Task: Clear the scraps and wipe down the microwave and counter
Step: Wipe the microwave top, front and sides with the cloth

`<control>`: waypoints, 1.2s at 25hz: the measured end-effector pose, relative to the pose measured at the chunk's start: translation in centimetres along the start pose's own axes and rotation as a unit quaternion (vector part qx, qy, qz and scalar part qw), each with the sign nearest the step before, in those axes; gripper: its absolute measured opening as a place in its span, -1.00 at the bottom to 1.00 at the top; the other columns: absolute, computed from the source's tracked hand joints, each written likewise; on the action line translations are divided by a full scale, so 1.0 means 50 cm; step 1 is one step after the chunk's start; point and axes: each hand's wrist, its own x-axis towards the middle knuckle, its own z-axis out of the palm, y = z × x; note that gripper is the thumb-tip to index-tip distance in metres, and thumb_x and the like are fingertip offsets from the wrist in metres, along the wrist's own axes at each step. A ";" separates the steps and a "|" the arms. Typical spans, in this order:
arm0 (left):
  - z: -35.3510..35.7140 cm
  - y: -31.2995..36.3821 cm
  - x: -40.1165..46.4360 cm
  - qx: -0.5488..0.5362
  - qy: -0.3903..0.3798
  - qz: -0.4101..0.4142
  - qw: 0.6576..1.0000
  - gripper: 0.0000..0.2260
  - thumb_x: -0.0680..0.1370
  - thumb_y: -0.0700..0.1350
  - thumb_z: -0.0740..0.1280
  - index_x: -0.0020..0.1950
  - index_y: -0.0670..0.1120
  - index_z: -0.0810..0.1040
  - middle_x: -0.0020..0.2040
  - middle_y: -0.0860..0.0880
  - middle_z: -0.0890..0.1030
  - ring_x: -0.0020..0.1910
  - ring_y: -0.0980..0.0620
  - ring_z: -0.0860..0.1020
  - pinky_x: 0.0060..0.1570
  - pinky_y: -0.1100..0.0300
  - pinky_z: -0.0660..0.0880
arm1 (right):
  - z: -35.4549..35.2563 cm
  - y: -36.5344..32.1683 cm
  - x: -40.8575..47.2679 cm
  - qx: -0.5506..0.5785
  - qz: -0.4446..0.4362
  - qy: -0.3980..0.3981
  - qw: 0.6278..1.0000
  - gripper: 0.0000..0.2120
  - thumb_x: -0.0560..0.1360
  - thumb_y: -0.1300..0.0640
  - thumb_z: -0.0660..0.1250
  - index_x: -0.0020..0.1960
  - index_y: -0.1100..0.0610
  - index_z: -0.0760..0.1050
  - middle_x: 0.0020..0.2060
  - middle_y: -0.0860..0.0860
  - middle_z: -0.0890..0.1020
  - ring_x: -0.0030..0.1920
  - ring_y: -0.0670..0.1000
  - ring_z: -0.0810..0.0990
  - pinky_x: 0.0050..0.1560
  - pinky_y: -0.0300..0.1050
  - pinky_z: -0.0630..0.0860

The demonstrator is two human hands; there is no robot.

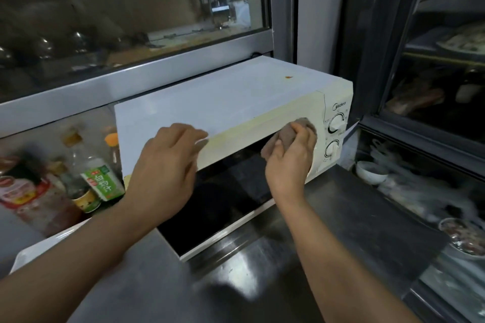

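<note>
counter (262, 278): steel, nearest of all, running from the near edge up under the appliance; shiny and streaked, not yet being wiped.
microwave door (210, 223): swung open toward the near left, dark glass in a white frame, lying low over the counter.
left hand (168, 165): fingers loosely bent over the front top edge of the microwave (223, 102), near its left end; bracing it, holding nothing.
right hand (291, 160): fingers curled round a bunched brownish cloth (291, 136), pressing it to the upper front frame just left of the control panel.
knobs (334, 123): two dials on the right panel, just beside the cloth, untouched.
step in hand: wiping the microwave's front frame, by the look of it; counter wipe judged still to come.
stain (288, 77): small orange spot on the far right of the top, well apart from the cloth.
next move: likely calls for carrying the cloth along the frame, then up over the top to that spot, with the left hand steadying the body against sliding.
bottles (99, 178): sauce and condiment bottles at the left, beside the microwave.
far: glass window above; dark glass-fronted cabinet at the right.
</note>
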 end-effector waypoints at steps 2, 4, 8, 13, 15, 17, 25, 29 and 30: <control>0.001 -0.025 -0.033 0.028 0.001 -0.030 0.999 -0.68 0.42 -0.16 0.20 0.16 -0.10 0.49 0.07 -0.11 0.51 -0.01 -0.22 0.47 -0.07 -0.10 0.46 | -0.008 -0.008 -0.033 0.000 -0.039 -0.020 0.999 -0.63 0.46 0.41 0.25 0.25 0.28 0.37 0.33 0.20 0.36 0.37 0.11 0.31 0.23 -0.55 0.07; -0.001 -0.032 -0.046 0.039 0.009 -0.052 0.998 -0.69 0.45 -0.06 0.16 0.13 -0.10 0.51 0.03 -0.10 0.51 -0.04 -0.18 0.46 -0.10 -0.10 0.45 | -0.010 -0.016 -0.067 0.007 -0.074 -0.058 0.996 -0.65 0.46 0.39 0.26 0.23 0.26 0.38 0.31 0.18 0.37 0.34 0.06 0.33 0.29 -0.44 0.15; -0.002 -0.030 -0.042 0.034 0.014 -0.068 0.997 -0.65 0.44 0.01 0.15 0.09 -0.10 0.58 -0.04 -0.07 0.53 -0.10 -0.13 0.45 -0.14 -0.06 0.45 | -0.011 0.005 -0.006 -0.018 -0.082 -0.011 0.996 -0.68 0.45 0.40 0.25 0.19 0.28 0.37 0.24 0.20 0.39 0.28 0.10 0.37 0.28 -0.30 0.24; -0.002 -0.039 -0.049 0.012 0.026 -0.062 0.998 -0.64 0.47 0.03 0.15 0.13 -0.09 0.59 -0.05 -0.04 0.53 -0.10 -0.05 0.41 -0.13 0.01 0.40 | 0.016 0.014 -0.004 -0.011 -0.030 0.032 0.999 -0.58 0.43 0.43 0.24 0.27 0.26 0.32 0.37 0.20 0.31 0.38 0.16 0.30 0.40 -0.20 0.20; 0.000 -0.037 -0.049 0.003 0.028 -0.062 0.998 -0.64 0.47 0.02 0.16 0.13 -0.10 0.59 -0.05 -0.03 0.53 -0.10 -0.02 0.39 -0.12 0.05 0.36 | 0.052 -0.003 -0.081 0.006 -0.041 0.013 0.999 -0.48 0.41 0.45 0.22 0.35 0.24 0.28 0.47 0.19 0.16 0.47 0.13 0.13 0.47 -0.23 0.04; 0.001 -0.037 -0.049 0.000 0.033 -0.061 0.998 -0.65 0.47 0.01 0.17 0.13 -0.10 0.59 -0.06 -0.03 0.52 -0.10 -0.02 0.38 -0.11 0.06 0.34 | 0.068 -0.013 -0.149 0.006 -0.087 -0.022 0.996 -0.42 0.39 0.50 0.19 0.39 0.23 0.27 0.48 0.16 0.11 0.47 0.05 0.07 0.42 -0.42 -0.06; 0.007 -0.043 -0.051 0.004 0.044 -0.066 0.997 -0.71 0.47 -0.07 0.26 0.14 -0.10 0.60 -0.05 -0.05 0.53 -0.09 0.03 0.33 -0.11 0.13 0.28 | 0.029 0.047 -0.002 -0.041 -0.076 0.043 0.995 -0.54 0.38 0.51 0.15 0.25 0.29 0.36 0.40 0.20 0.24 0.41 0.14 0.26 0.35 -0.47 0.04; -0.004 -0.050 -0.055 -0.032 0.017 -0.050 0.998 -0.66 0.46 -0.08 0.25 0.22 -0.08 0.54 0.02 -0.01 0.52 -0.01 0.01 0.38 -0.04 0.28 0.24 | 0.063 0.005 -0.116 -0.011 -0.082 0.018 0.996 -0.45 0.35 0.53 0.17 0.30 0.24 0.37 0.43 0.14 0.21 0.36 -0.04 0.20 0.34 -0.51 -0.02; -0.011 -0.054 -0.059 -0.075 0.010 -0.059 0.995 -0.64 0.46 -0.10 0.25 0.25 -0.06 0.51 0.07 0.01 0.52 0.04 0.03 0.41 0.00 0.37 0.26 | 0.076 -0.008 -0.164 -0.005 -0.102 -0.005 0.995 -0.43 0.35 0.54 0.18 0.31 0.22 0.36 0.43 0.12 0.19 0.36 -0.09 0.18 0.37 -0.47 0.01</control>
